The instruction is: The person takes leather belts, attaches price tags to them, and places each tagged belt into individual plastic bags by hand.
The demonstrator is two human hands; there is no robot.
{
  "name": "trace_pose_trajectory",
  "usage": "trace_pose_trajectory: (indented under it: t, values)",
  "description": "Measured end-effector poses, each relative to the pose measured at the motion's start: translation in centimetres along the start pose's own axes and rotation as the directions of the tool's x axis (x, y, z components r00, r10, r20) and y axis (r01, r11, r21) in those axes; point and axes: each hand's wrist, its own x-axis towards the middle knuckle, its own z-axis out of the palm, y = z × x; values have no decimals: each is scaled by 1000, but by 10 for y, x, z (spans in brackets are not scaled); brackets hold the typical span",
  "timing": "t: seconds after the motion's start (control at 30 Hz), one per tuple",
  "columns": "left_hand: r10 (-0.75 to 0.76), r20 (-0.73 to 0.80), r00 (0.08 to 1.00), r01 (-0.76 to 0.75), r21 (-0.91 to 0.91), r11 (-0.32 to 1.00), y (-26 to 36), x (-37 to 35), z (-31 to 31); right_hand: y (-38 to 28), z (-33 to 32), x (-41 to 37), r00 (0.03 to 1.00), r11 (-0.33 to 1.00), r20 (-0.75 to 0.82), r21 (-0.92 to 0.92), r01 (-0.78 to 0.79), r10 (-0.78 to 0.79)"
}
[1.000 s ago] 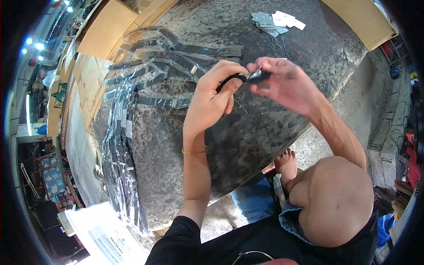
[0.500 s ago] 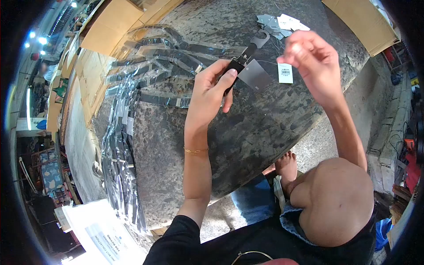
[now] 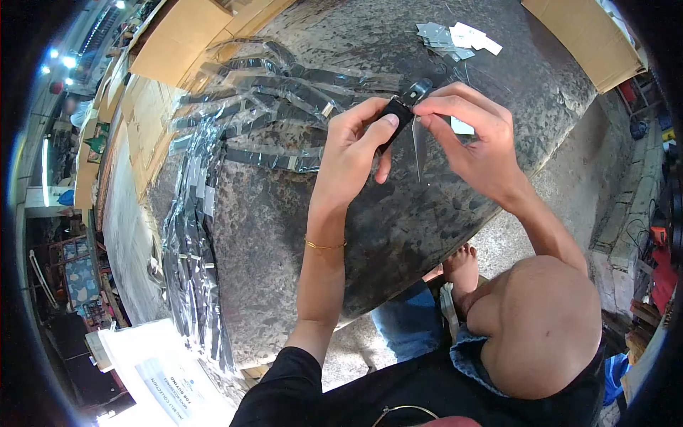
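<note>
My left hand [image 3: 353, 153] is closed round a black belt [image 3: 395, 119], thumb on top. A dark hanger piece with a ring-shaped end [image 3: 416, 90] sticks out beyond the belt's metal fitting. My right hand [image 3: 478, 139] pinches with thumb and forefinger right beside that fitting, at the upper end of a thin grey tag [image 3: 420, 151]. The tag hangs nearly edge-on below the fingertips; whether they grip the tag itself or its string is too small to tell. Partly behind my right hand lies a white tag [image 3: 462, 126] on the dark worktop [image 3: 299, 235].
Several plastic-wrapped black belts [image 3: 203, 235] spread over the left of the worktop. Grey and white tags [image 3: 455, 39] lie in a pile at the back. Cardboard boxes [image 3: 178, 43] stand at back left, another carton [image 3: 583, 39] at back right. A printed white sheet [image 3: 163, 377] is at lower left.
My right hand has come down and left to meet the belt's fitting. The grey tag has turned from face-on to edge-on. My left hand has shifted slightly right with the belt.
</note>
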Motion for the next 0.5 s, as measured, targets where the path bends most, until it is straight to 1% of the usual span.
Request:
trace_pose_trajectory:
  t: [0.07,0.1,0.17,0.3,0.37,0.4,0.47,0.5]
  values:
    - [8,0,1000,-8,-54,998,1,-1,1,-2,1,0,998,995,-12,-75,60,-62]
    - [9,0,1000,-9,-54,998,1,0,1,-2,2,0,998,995,-12,-75,62,-63]
    - [32,-27,999,-31,18,999,-1,0,1,-2,5,-1,995,991,-22,-88,97,-99]
    - [23,-64,998,-18,74,997,0,-1,5,-3,6,0,993,989,-31,-101,109,-113]
    - [25,-50,998,-17,163,987,1,-2,4,-4,5,0,997,995,-25,-76,70,-72]
    - [26,-51,998,-17,163,986,2,-2,5,-4,5,0,997,995,-25,-76,70,-72]
    - [35,-97,995,-10,244,970,1,-2,7,-3,6,0,997,997,-41,-57,58,-60]
    - [35,-97,995,-11,244,970,1,-2,7,-3,6,0,997,997,-41,-57,59,-61]
